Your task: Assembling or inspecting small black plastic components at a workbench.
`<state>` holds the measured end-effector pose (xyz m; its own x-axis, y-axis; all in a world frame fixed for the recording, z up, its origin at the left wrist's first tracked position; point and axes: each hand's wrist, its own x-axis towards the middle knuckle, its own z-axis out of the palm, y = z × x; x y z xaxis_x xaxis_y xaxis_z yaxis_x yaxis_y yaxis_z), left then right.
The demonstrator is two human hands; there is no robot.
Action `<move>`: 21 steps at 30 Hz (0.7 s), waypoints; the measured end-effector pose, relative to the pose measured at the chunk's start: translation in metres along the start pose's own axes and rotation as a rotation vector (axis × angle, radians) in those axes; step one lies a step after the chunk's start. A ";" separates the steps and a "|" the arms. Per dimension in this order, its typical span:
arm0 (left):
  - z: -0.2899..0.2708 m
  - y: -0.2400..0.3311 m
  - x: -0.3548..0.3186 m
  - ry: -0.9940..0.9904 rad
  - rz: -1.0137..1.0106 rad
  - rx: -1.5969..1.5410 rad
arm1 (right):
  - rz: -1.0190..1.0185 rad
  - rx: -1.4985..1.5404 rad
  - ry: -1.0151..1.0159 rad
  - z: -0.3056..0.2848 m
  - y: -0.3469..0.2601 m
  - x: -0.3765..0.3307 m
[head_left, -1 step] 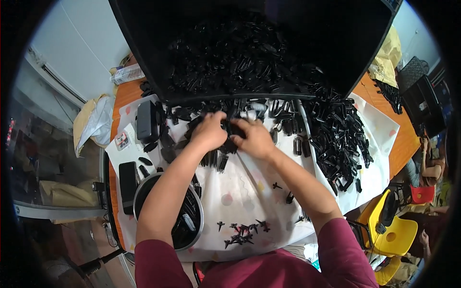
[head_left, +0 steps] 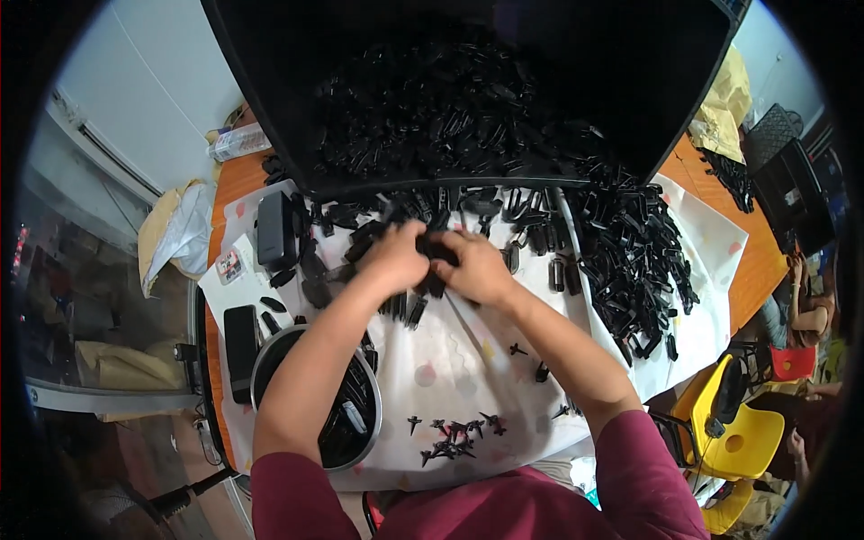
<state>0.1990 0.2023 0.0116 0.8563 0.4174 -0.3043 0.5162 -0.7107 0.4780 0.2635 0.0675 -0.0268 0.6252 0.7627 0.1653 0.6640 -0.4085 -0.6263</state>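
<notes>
My left hand (head_left: 398, 259) and my right hand (head_left: 477, 268) meet over the far middle of the cloth-covered table. Both are closed, fingertips curled towards each other around a black plastic piece (head_left: 438, 256) that they largely cover. Its exact kind cannot be made out. Loose black plastic parts (head_left: 486, 203) lie just beyond the fingers, and several narrow black clips (head_left: 416, 312) lie below my left hand. Small black cross-shaped pieces (head_left: 454, 432) are scattered near the front edge.
A big black bin (head_left: 310, 187) full of black parts opens towards me. To the right spreads a heap of black clips (head_left: 630, 261). At left are a round metal bowl (head_left: 378, 418), a phone (head_left: 240, 346) and a dark box (head_left: 275, 227). Yellow chairs (head_left: 751, 441) stand right.
My hands have drawn slightly closer together and a little nearer to me. The pale, shiny patch beyond my right hand now shows as a dark part.
</notes>
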 end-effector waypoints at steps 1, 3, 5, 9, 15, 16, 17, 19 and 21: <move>0.003 0.002 -0.015 -0.089 0.017 0.010 | -0.017 0.084 -0.052 -0.002 0.003 -0.008; 0.008 -0.006 -0.046 -0.182 0.086 0.022 | -0.079 0.076 -0.180 -0.020 -0.007 -0.032; 0.004 -0.017 -0.081 -0.263 0.192 0.041 | -0.238 0.103 -0.282 -0.035 -0.017 -0.054; -0.033 -0.023 -0.157 -0.096 0.180 -0.004 | -0.275 -0.072 -0.436 -0.079 -0.039 -0.090; -0.025 -0.078 -0.228 0.330 0.076 0.133 | -0.156 0.051 -0.394 -0.095 -0.034 -0.093; -0.024 -0.083 -0.226 0.381 0.084 0.084 | -0.158 0.068 -0.373 -0.096 -0.031 -0.090; -0.029 -0.084 -0.220 0.439 0.117 0.060 | -0.172 0.079 -0.364 -0.100 -0.030 -0.083; -0.046 -0.079 -0.192 0.522 0.210 0.070 | -0.226 0.098 -0.299 -0.111 -0.013 -0.058; -0.071 -0.063 -0.132 0.516 0.316 0.028 | -0.122 -0.070 -0.118 -0.131 0.010 -0.016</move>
<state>0.0542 0.2318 0.0799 0.8695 0.3990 0.2910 0.2407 -0.8569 0.4557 0.3137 -0.0143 0.0646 0.4884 0.8607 0.1434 0.7616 -0.3403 -0.5515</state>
